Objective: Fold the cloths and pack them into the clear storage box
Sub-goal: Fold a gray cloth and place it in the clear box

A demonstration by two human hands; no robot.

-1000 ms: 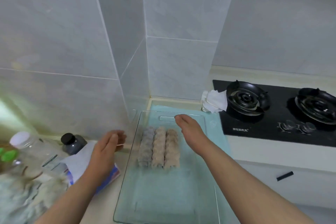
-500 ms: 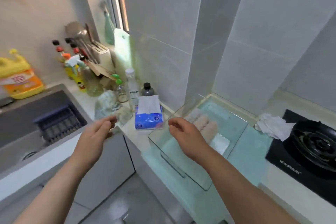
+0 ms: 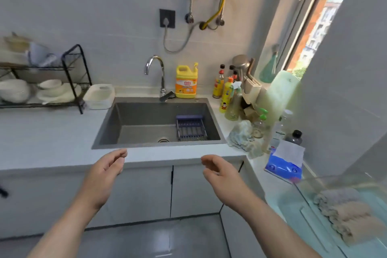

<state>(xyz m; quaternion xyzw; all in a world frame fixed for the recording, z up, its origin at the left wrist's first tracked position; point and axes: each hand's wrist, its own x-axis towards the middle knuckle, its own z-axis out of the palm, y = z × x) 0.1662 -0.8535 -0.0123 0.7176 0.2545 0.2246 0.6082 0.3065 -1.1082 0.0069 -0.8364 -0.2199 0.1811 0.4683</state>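
Observation:
The clear storage box (image 3: 310,201) stands at the lower right on a pale green mat, with three rolled cloths (image 3: 347,216) side by side inside it. A loose crumpled cloth (image 3: 240,135) lies on the counter right of the sink. My left hand (image 3: 106,172) and my right hand (image 3: 219,176) hover in front of the cupboard doors below the counter edge. Both are empty, with fingers loosely curled and apart. Neither hand touches the box or any cloth.
A grey sink (image 3: 159,123) with a tap (image 3: 156,73) and a yellow detergent jug (image 3: 187,80) lies ahead. A dish rack (image 3: 41,81) stands at the left. Bottles (image 3: 228,92), a chopping board (image 3: 278,92) and a blue tissue pack (image 3: 284,163) crowd the right counter.
My view has swung left from the box and stove to the sink. Both hands have left the box and now hang empty before the cupboards.

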